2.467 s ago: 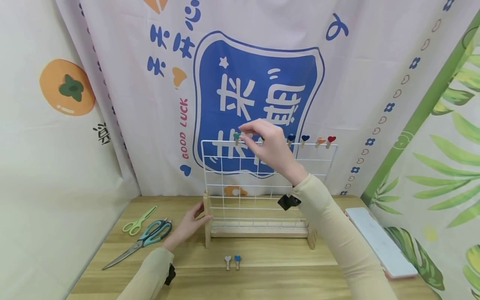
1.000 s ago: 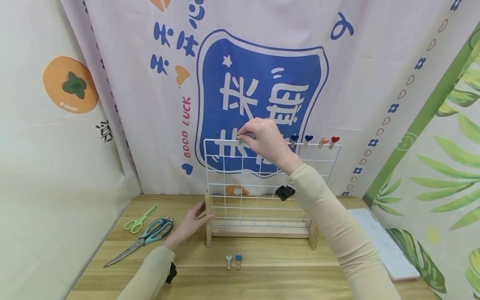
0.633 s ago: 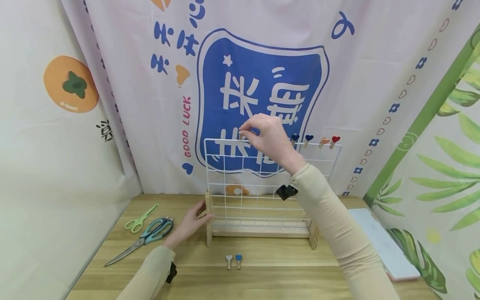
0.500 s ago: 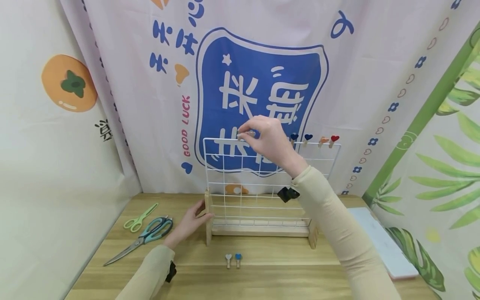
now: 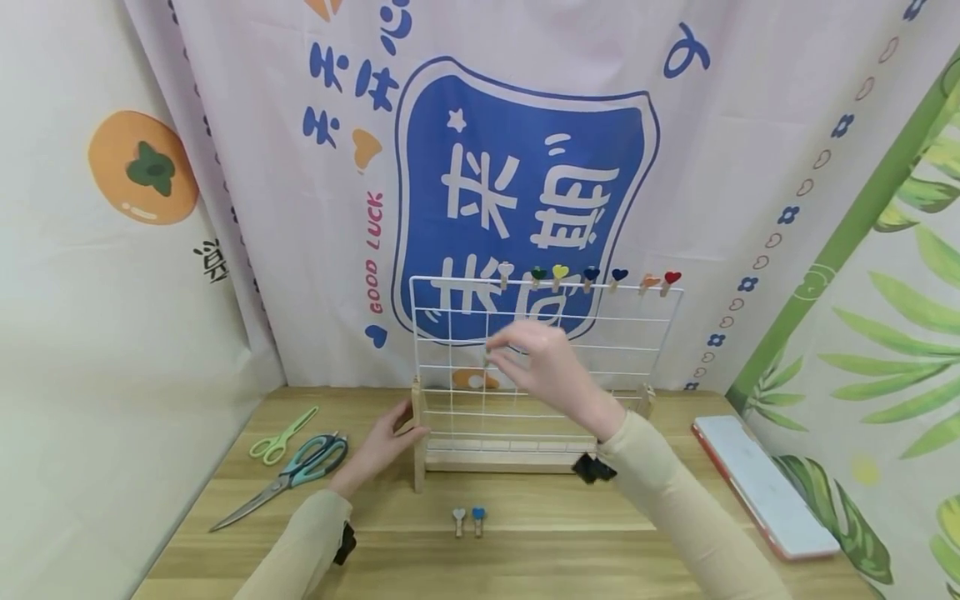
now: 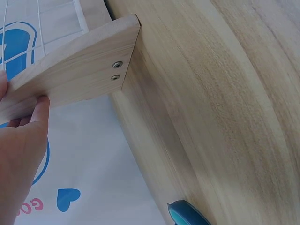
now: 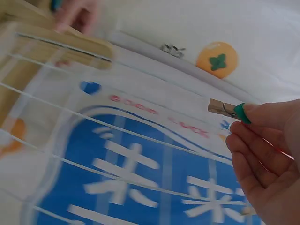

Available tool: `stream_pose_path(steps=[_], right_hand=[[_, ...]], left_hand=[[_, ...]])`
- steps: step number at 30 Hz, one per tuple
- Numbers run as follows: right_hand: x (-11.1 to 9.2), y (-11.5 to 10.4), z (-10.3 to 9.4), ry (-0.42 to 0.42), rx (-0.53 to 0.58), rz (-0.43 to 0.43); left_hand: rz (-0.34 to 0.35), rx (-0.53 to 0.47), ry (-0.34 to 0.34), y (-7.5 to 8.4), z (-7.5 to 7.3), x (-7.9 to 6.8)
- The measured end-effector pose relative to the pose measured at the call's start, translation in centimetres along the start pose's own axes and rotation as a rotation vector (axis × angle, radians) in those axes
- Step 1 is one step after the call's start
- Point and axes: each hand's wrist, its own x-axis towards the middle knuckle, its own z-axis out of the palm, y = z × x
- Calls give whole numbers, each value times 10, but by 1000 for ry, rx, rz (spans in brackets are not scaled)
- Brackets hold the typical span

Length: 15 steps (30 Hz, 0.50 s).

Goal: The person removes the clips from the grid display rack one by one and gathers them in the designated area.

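Observation:
A white wire grid rack (image 5: 468,367) stands upright in a wooden base. Its left wooden post (image 6: 84,70) is gripped by my left hand (image 5: 382,446), thumb on the front side and fingers behind. My right hand (image 5: 543,367) is in front of the grid's middle, pinching a small wooden clothespin (image 7: 222,108) by its green heart end. Along the top wire sit several heart clothespins: white (image 5: 506,271), dark green (image 5: 538,273), yellow (image 5: 559,272), navy (image 5: 591,274), orange (image 5: 649,281) and red (image 5: 672,277). A pale grey-white heart clothespin (image 5: 459,518) and a blue one (image 5: 478,518) lie on the table.
Left of the rack lie small green scissors (image 5: 281,437) and larger teal-handled scissors (image 5: 288,475), blades toward the front left. A flat white case (image 5: 765,483) with a reddish edge lies at the right. Behind the rack hangs a printed curtain (image 5: 315,250).
The green-heart clothespin has come off the left part of the top wire. My right hand has lowered with it, uncovering the white, dark green and yellow ones. My left hand stays put.

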Motion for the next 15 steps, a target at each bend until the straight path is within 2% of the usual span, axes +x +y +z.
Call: stream_pose_path(steps=[5,9,15], right_hand=[[-58,4,33,-55,23,62],[-99,7,58,-124,43,166],[-142,8,85,-261,107,312]], left_hand=[[0,-2,5,0,1,1],[5,13,3,0,2,2],[3,7,2,1,1,1]])
